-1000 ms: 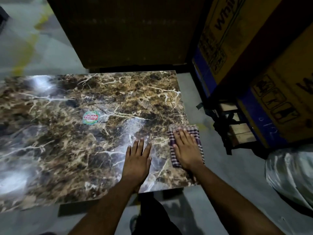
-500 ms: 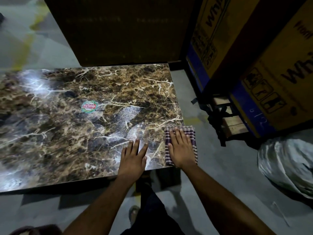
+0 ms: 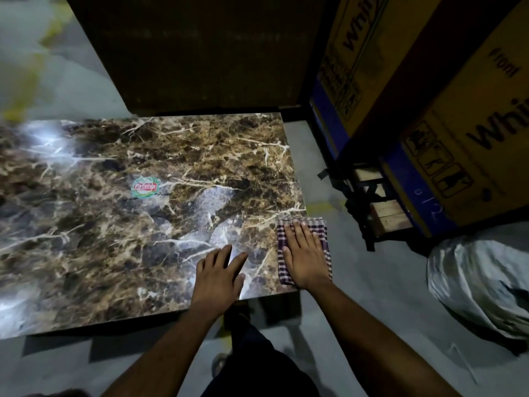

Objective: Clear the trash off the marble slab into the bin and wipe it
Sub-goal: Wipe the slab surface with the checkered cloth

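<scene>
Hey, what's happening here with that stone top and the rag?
A person is wiping a brown marble slab. The right hand lies flat on a folded checked cloth at the slab's near right corner, part of the cloth hanging over the edge. The left hand rests open on the bare stone beside it. No loose trash shows on the slab, only a round sticker. A pale plastic bag sits on the floor to the right.
</scene>
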The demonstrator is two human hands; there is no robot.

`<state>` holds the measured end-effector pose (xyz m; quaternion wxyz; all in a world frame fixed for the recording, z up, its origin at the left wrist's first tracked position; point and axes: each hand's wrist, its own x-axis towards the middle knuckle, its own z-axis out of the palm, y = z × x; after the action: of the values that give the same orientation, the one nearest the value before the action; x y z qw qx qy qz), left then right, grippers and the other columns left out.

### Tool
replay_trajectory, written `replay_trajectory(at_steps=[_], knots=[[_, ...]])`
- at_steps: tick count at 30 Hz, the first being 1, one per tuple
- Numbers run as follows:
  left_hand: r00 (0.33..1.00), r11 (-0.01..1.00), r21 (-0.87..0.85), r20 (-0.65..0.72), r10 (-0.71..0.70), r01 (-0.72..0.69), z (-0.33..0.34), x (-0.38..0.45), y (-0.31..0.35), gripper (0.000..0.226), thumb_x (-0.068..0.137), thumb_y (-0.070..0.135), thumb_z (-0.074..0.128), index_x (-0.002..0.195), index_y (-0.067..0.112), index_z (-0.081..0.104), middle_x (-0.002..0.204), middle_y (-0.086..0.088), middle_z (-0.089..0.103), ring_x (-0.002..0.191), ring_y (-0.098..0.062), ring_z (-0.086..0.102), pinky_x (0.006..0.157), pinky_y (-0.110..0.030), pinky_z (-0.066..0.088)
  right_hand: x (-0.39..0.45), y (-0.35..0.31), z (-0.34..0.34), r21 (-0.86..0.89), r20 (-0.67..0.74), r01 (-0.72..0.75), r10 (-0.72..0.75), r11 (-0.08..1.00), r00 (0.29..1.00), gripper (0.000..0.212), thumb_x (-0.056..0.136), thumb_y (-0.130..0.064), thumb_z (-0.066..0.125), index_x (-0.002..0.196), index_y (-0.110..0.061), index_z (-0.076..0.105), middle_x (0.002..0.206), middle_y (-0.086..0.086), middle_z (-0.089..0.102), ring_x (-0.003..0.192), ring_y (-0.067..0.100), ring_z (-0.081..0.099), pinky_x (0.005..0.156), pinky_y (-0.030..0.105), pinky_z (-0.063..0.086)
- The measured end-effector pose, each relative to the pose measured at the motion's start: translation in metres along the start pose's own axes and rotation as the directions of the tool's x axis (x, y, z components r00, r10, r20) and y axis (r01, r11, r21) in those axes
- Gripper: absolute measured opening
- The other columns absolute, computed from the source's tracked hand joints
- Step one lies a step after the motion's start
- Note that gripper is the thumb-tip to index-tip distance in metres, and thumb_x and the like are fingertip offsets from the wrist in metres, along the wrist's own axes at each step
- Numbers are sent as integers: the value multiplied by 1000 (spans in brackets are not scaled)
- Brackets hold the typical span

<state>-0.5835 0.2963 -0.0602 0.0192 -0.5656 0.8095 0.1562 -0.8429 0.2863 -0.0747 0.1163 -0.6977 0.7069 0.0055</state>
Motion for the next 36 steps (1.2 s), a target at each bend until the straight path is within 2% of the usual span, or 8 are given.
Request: replay_trajectory(at_steps=[3,5,10,13,19,24,29,36], knots=[[999,1000,9,-44,11,-10,-15,19,1,46,92,46,47,137,37,49,121,1,48,107,-28,46,85,-43,39,34,-4,-8,16,2,-24,24,1000,1000,64,103,-45,14,163,-26,1,171,3,5,157,21,-1,127,43,5],[998,1000,-2,-60,17,-17,-22,38,-2,46,94,46,47,139,37,46,117,1,45,106,-26,44,89,-42,38,59,-6,-13,16,-9,-24,24,1000,1000,64,103,-45,15,163,-25,2,170,3,5,157,21,0,127,43,5],[999,999,-21,-20,-26,25,-31,106,-27,57,97,54,34,151,36,36,149,-5,37,138,-34,34,108,-51,34,136,-7,-25,17,-7,-21,21,1000,1000,62,105,-44,20,162,-25,3,171,3,5,157,22,0,127,44,4],[999,997,-46,6,-54,54,-36,148,-40,58,100,59,30,156,42,27,166,-4,20,151,-35,19,118,-55,23,186,-8,-32,28,-21,-25,25,999,999,63,103,-44,17,162,-25,7,170,4,10,157,23,4,127,44,7],[996,999,-26,-69,-48,47,-39,227,-63,78,99,71,15,162,26,10,168,6,0,156,-23,2,121,-45,2,293,-6,-47,35,-90,17,-13,999,996,69,98,-46,8,162,-23,12,169,6,15,156,25,8,126,46,9],[994,997,-24,-70,-80,79,-53,279,-79,75,99,68,13,162,28,3,168,7,-8,156,-22,-6,122,-44,-3,370,-5,-56,39,-113,21,-16,999,994,67,99,-45,14,162,-23,14,169,5,15,156,25,9,126,46,9],[997,998,16,-51,-58,59,-69,309,-92,73,100,67,20,161,27,15,169,0,11,155,-27,12,121,-48,11,417,-7,-68,26,-113,38,-34,999,993,67,100,-45,15,162,-21,16,168,7,18,156,26,12,126,47,10],[998,999,53,-63,-2,6,-70,314,-104,66,101,63,25,156,27,31,162,-2,32,145,-28,32,113,-43,18,449,-21,-68,-11,-84,97,-97,995,992,66,101,-45,18,162,-20,14,168,8,18,156,27,11,126,47,10]])
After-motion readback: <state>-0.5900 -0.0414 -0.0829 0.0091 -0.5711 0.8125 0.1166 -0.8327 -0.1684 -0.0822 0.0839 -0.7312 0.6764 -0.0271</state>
